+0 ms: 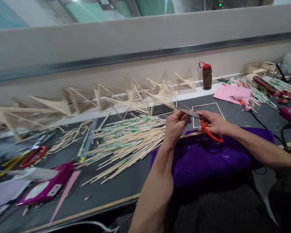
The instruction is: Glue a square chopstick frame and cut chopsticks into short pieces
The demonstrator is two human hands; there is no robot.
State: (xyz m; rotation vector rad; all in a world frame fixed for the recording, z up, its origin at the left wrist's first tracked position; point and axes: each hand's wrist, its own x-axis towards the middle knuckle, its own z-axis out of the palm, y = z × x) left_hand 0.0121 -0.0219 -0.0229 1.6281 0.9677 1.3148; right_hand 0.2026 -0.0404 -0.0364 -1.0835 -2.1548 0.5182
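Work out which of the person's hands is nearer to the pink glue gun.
Right. The right hand, holding the orange-handled scissors, is in front and left of the pink glue gun; the left hand is farther left, by the scissor blades.

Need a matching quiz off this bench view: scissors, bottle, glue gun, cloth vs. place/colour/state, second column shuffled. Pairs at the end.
Column 1
1. Scissors
2. Bottle
3. Glue gun
4. Cloth

Column 2
A. Lying partly on a pink sheet
B. Purple, with pale specks on it
C. Orange-handled, in the right hand
D. Upright near the wall, red-capped

Pairs: 1-C, 2-D, 3-A, 4-B
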